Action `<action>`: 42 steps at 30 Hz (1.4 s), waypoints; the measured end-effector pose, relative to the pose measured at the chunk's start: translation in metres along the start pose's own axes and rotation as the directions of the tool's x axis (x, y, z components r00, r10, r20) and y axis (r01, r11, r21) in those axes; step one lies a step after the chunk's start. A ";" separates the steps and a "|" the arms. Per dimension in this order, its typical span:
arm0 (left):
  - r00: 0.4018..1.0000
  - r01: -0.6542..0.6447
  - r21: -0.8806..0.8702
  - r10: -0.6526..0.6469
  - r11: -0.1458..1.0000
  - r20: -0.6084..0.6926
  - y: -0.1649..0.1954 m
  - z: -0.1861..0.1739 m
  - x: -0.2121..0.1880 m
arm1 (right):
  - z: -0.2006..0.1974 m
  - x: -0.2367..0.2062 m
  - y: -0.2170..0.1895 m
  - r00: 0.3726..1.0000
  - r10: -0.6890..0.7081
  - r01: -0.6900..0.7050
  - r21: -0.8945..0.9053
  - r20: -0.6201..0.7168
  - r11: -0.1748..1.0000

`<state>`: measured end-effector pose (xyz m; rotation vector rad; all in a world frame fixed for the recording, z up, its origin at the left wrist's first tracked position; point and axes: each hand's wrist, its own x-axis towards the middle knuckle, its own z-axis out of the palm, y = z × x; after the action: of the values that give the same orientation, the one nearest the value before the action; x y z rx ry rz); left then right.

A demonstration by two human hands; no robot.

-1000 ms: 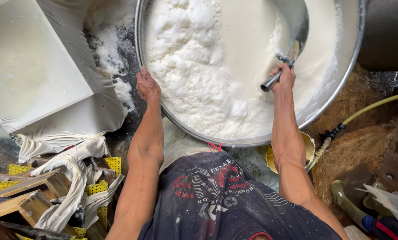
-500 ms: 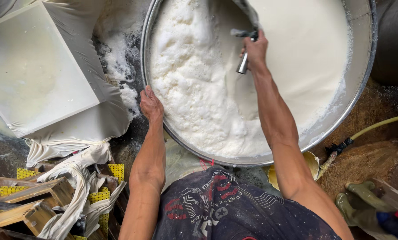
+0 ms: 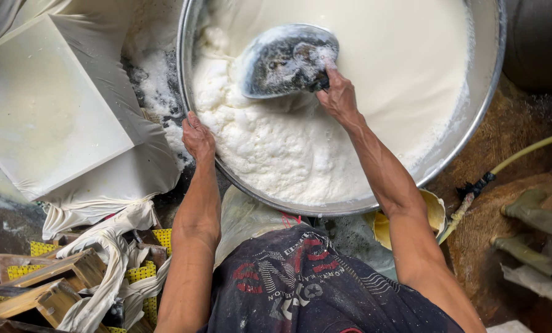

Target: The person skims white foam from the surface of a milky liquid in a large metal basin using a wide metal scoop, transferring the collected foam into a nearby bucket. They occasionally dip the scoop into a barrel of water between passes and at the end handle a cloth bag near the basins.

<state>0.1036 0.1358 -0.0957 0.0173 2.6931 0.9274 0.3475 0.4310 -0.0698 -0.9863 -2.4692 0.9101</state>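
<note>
A large round metal basin (image 3: 473,132) holds white liquid with lumpy white curd (image 3: 269,148) heaped at its left and near side. My right hand (image 3: 336,94) grips the handle of a wide metal scoop (image 3: 286,60), whose bowl is tilted above the curd in the basin's upper middle. My left hand (image 3: 198,137) rests on the basin's left rim, fingers curled over the edge.
A square mould lined with white cloth (image 3: 44,108) sits to the left, filled with pale liquid. Wooden frames and yellow mesh (image 3: 53,280) lie at the lower left. A yellow hose (image 3: 522,154) runs along the brown ground at the right, near green boots (image 3: 535,209).
My right hand has swept the scoop from the basin's right side toward the left and raised its bowl over the curd. My left hand has stayed on the rim.
</note>
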 end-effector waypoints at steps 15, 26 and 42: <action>1.000 -0.008 -0.016 0.008 1.000 0.010 -0.002 -0.003 0.002 | -0.120 -0.161 0.054 0.888 0.391 -0.380 0.093 -0.241 0.920; 0.999 -0.044 -0.036 0.044 0.998 -0.004 -0.001 0.000 0.003 | -0.138 -0.261 0.042 0.394 0.917 -0.501 0.851 0.060 0.160; 1.000 -0.015 -0.046 0.015 0.999 0.006 -0.002 -0.001 0.003 | -0.005 -0.096 0.059 0.634 0.647 -0.258 0.904 0.424 -0.341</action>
<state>0.1004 0.1338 -0.0975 0.0309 2.6684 0.9917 0.4471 0.3978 -0.1120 -1.2328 -0.2439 2.1322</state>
